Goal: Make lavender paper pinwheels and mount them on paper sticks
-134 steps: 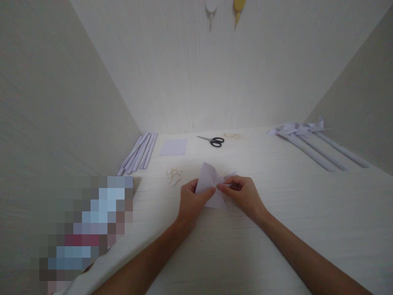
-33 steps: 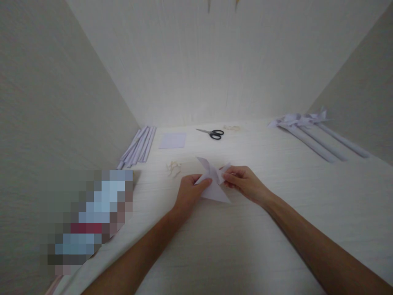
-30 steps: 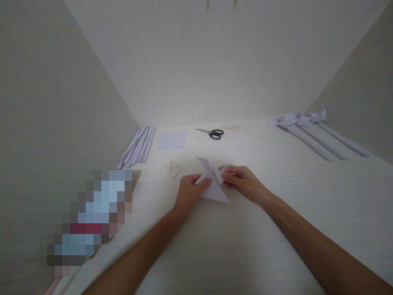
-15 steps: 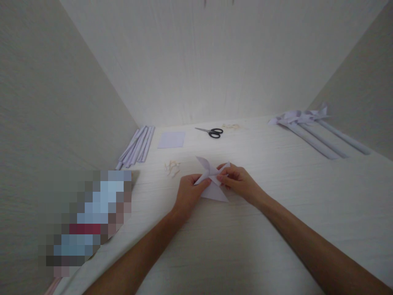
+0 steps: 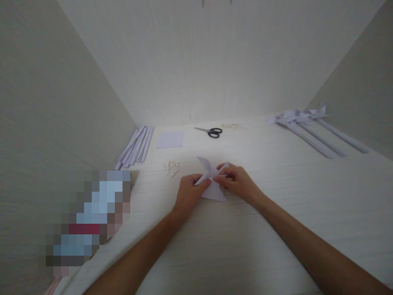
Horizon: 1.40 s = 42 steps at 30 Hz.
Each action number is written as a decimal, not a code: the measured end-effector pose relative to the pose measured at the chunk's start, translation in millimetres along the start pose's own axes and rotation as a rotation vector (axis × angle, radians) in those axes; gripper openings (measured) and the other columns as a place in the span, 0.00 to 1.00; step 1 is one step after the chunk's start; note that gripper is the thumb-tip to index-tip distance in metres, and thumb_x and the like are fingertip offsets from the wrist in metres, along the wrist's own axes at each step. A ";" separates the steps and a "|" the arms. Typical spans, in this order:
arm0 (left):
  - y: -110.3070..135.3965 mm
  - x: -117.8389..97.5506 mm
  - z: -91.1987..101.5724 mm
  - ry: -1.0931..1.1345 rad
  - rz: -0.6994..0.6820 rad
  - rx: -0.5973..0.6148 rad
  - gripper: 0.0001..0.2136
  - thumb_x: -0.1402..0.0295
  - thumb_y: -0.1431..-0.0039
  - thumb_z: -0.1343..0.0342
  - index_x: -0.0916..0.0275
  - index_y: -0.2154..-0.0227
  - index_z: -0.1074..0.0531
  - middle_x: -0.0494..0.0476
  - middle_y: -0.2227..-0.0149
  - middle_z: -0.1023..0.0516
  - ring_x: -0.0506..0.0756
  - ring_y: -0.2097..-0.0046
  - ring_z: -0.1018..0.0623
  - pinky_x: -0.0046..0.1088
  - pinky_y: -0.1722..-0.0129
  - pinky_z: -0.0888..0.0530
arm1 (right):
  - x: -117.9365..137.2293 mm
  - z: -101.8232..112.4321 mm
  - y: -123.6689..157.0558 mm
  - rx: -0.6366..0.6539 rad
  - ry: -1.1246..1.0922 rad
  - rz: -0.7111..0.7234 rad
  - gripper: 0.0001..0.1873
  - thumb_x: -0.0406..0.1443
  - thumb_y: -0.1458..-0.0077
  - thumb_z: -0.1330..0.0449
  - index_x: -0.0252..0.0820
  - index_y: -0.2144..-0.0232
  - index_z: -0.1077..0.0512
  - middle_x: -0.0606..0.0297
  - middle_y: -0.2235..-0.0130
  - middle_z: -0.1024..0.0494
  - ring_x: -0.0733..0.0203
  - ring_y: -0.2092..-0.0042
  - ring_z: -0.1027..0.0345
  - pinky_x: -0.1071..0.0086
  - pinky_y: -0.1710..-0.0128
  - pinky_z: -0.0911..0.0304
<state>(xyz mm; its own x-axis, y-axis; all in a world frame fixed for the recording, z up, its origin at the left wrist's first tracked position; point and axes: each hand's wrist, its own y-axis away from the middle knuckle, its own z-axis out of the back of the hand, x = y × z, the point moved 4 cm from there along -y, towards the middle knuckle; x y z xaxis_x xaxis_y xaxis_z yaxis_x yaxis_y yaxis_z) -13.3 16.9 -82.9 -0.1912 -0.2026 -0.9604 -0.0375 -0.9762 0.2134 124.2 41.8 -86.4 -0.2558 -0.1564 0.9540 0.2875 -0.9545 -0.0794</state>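
A pale lilac folded paper piece (image 5: 211, 180), shaped like pinwheel blades, lies on the white table (image 5: 276, 205) between both hands. My left hand (image 5: 188, 194) pinches its left side with curled fingers. My right hand (image 5: 238, 184) pinches a blade near the paper's centre with thumb and fingertips. The paper's lower point rests on the table.
Black-handled scissors (image 5: 211, 131) lie at the back. A flat lilac paper square (image 5: 170, 139) and a bundle of rolled paper sticks (image 5: 136, 145) sit at the back left. Small pale bits (image 5: 172, 167) lie nearby. Finished paper pinwheels on sticks (image 5: 310, 129) lie at the right. Walls enclose three sides.
My right hand's fingers have moved slightly left toward the paper's centre, folding a blade inward. The view has tilted down a little. The left hand keeps its hold.
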 end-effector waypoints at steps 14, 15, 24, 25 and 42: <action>1.5 -1.7 -0.1 0.038 -0.001 0.016 0.10 0.65 0.60 0.45 0.66 0.75 0.26 0.52 0.77 0.27 0.49 0.76 0.31 0.22 0.78 0.37 | 3.3 0.8 0.6 -0.003 0.031 0.032 0.07 0.37 0.58 0.42 0.38 0.81 0.29 0.61 0.66 0.32 0.66 0.71 0.38 0.73 0.77 0.42; 1.8 -1.9 -0.3 0.043 -0.004 0.023 0.10 0.65 0.60 0.45 0.66 0.75 0.26 0.52 0.77 0.26 0.49 0.76 0.31 0.22 0.78 0.36 | 3.5 1.0 0.7 -0.003 0.033 0.032 0.07 0.37 0.58 0.42 0.38 0.81 0.29 0.61 0.66 0.32 0.65 0.70 0.37 0.73 0.76 0.41; -0.1 1.6 0.1 0.056 -0.046 -0.015 0.12 0.64 0.59 0.46 0.67 0.74 0.26 0.53 0.77 0.26 0.52 0.74 0.29 0.25 0.75 0.34 | 3.4 -0.6 3.3 -0.108 -0.037 -0.012 0.09 0.39 0.61 0.40 0.38 0.81 0.32 0.62 0.69 0.32 0.66 0.72 0.37 0.72 0.76 0.40; -0.3 2.1 0.2 0.070 -0.049 -0.028 0.12 0.63 0.59 0.46 0.67 0.73 0.26 0.53 0.76 0.26 0.52 0.74 0.29 0.25 0.75 0.34 | 3.7 -1.1 4.2 -0.143 -0.091 -0.028 0.10 0.39 0.62 0.39 0.39 0.79 0.33 0.64 0.71 0.32 0.66 0.73 0.37 0.72 0.76 0.39; 0.9 -1.2 -4.1 0.283 -0.026 0.100 0.11 0.67 0.60 0.42 0.67 0.72 0.27 0.54 0.73 0.24 0.51 0.72 0.27 0.26 0.70 0.32 | 1.5 -4.1 5.2 -0.094 -0.661 -0.221 0.47 0.30 0.69 0.36 0.49 0.48 0.55 0.70 0.75 0.25 0.65 0.75 0.32 0.70 0.73 0.36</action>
<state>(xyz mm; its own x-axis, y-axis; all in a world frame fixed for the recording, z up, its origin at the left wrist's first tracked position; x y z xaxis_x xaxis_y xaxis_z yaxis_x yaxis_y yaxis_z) -9.1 16.0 -82.3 0.0919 -0.2050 -0.9744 -0.1379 -0.9718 0.1914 121.5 35.5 -86.6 0.3237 0.2027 0.9242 0.2051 -0.9686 0.1406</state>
